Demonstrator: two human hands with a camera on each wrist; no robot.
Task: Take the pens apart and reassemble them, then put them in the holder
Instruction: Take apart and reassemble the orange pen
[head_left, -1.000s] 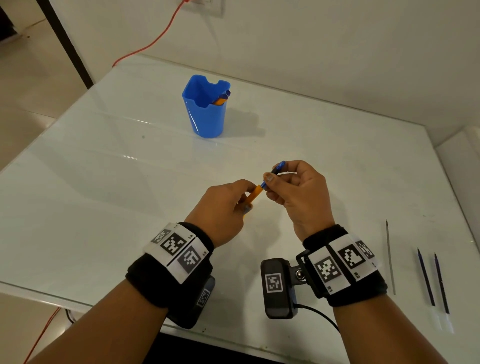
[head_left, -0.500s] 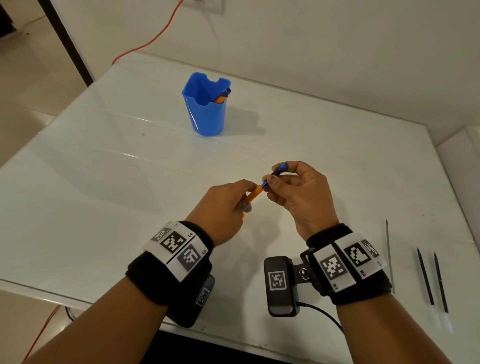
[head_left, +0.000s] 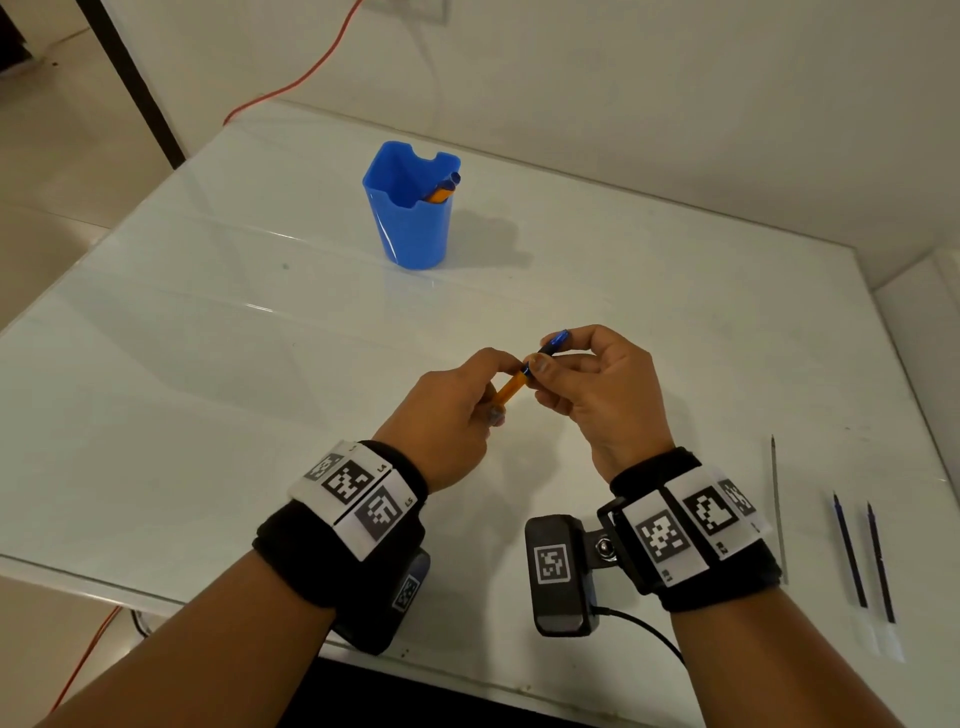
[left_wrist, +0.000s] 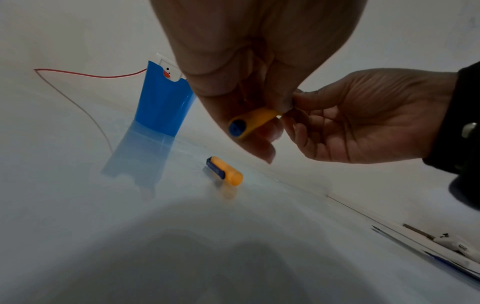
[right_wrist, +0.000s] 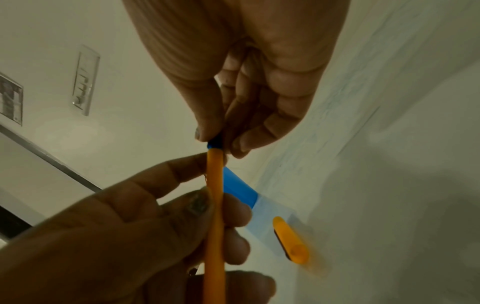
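An orange pen barrel (head_left: 506, 392) is held above the table between both hands. My left hand (head_left: 500, 391) grips the barrel's lower part; its blue-plugged end (left_wrist: 237, 127) shows in the left wrist view. My right hand (head_left: 545, 353) pinches the blue front piece (right_wrist: 215, 142) at the barrel's upper end. An orange cap with a blue clip (left_wrist: 226, 172) lies on the table beneath the hands, hidden from the head view. The blue holder (head_left: 410, 223) stands at the far middle with an orange and blue pen (head_left: 441, 189) inside.
A thin grey refill (head_left: 776, 499) and two dark blue refills (head_left: 849, 551) lie on the white table (head_left: 208, 389) near its right front corner. A red cable (head_left: 306, 73) runs along the wall behind. The wall borders the table's far and right sides.
Both hands keep their hold on the pen in nearly the same place; only the right wrist has shifted slightly.
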